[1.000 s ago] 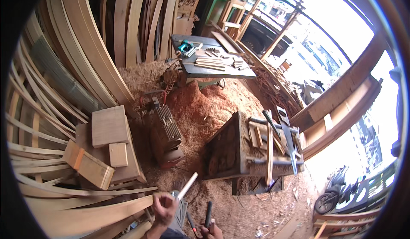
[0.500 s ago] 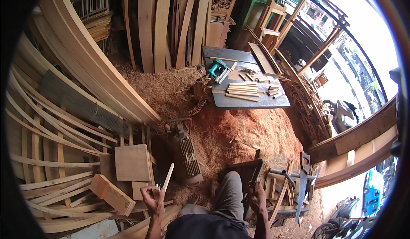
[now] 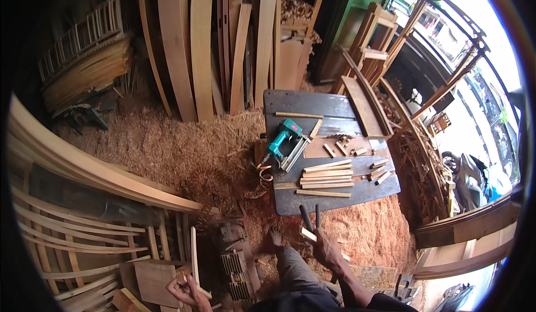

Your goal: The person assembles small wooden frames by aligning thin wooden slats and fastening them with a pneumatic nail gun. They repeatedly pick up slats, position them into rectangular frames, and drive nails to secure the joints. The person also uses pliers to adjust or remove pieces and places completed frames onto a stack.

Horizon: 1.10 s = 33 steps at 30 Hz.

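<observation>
At the lower left, my left hand point(image 3: 190, 294) is closed around a thin pale wood strip point(image 3: 194, 256) that points upward. Another short pale piece of wood point(image 3: 204, 292) shows beside its fingers. My right hand point(image 3: 328, 249) reaches forward below the dark table and is closed on a dark two-pronged tool point(image 3: 306, 218), whose exact kind I cannot make out. A small pale wood block point(image 3: 308, 234) sits against that hand's fingers. On the dark table point(image 3: 290, 203) lie several short wood sticks point(image 3: 326, 179), smaller wood pieces point(image 3: 382, 177) and a teal nail gun point(image 3: 285, 136).
A coiled hose point(image 3: 259, 189) hangs from the nail gun. A machine with a ribbed metal top point(image 3: 237, 264) stands between my hands. Long boards point(image 3: 202, 49) lean at the back, and curved timber point(image 3: 111, 172) fills the left. Wood shavings point(image 3: 151, 144) cover the floor.
My right hand has risen forward toward the table with the dark tool, and the pale block now shows beside it. My left hand has moved lower and slightly left with the strip.
</observation>
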Motion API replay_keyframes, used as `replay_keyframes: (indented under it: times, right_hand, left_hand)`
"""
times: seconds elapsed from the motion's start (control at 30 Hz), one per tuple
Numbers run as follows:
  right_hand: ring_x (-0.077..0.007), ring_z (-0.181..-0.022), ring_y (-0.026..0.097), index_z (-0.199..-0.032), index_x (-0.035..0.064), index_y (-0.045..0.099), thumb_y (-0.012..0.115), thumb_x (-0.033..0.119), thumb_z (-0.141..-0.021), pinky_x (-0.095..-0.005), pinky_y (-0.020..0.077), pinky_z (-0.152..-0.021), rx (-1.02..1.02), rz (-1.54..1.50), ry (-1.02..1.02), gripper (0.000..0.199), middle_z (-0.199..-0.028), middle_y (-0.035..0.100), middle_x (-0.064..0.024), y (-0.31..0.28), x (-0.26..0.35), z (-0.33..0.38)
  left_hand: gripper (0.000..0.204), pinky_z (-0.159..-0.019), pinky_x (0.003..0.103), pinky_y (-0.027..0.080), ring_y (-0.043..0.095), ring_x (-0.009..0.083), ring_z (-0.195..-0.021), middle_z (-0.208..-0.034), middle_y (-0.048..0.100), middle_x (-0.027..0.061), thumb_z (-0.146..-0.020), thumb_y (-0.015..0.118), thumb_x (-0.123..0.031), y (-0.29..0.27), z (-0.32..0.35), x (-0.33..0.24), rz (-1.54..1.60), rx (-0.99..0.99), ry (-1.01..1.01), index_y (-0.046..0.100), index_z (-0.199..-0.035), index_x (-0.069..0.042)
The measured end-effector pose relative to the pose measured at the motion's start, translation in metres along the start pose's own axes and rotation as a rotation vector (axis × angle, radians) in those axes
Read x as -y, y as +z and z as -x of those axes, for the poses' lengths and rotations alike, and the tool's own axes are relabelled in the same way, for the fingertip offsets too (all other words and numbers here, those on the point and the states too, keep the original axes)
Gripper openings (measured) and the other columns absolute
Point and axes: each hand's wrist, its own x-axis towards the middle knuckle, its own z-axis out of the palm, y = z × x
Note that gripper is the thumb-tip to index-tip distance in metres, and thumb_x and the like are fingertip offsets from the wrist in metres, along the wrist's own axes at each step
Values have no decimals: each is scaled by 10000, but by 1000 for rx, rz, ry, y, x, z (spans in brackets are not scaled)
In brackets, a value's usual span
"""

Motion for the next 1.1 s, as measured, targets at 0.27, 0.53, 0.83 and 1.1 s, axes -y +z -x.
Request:
replay_keyframes:
  times: [0.27, 0.53, 0.83, 1.1]
  right_hand:
    - [-444, -741, 625, -1079, 31, 540, 547, -28, -814, -503, 486, -632, 30, 32, -100, 271, -788, 623, -231, -82, -45, -135]
    - [-409, -803, 646, -1114, 39, 583, 526, -54, -789, -475, 506, -679, 48, 71, -220, 343, -887, 658, -204, -100, -55, -174]
    - [-407, -820, 642, -1075, 49, 598, 527, -61, -780, -476, 497, -703, -31, -73, -365, 322, -840, 647, -188, -126, -13, -200]
    - [-315, -748, 652, -1078, 45, 615, 564, 62, -847, -405, 500, -679, -209, 5, -464, 236, -832, 650, -116, -149, 17, -278]
  left_hand:
    - [337, -564, 191, 339, 434, 46, -673, -886, 534, 23, -890, 717, -74, 178, -67, -56, 99, 3, 128, 459, -1105, -45]
    - [309, -596, 213, 409, 503, 71, -700, -903, 552, 38, -906, 684, -40, 189, -77, -99, 57, -145, 153, 446, -1104, -43]
    - [145, -849, 341, 484, 589, 184, -964, -1022, 642, 50, -930, 699, -176, 261, -210, -163, 758, -252, -117, 614, -1039, -129]
    - [323, -938, 372, 515, 611, 245, -1044, -1155, 631, 123, -950, 669, -165, 363, -278, -113, 674, -122, -279, 499, -1194, -39]
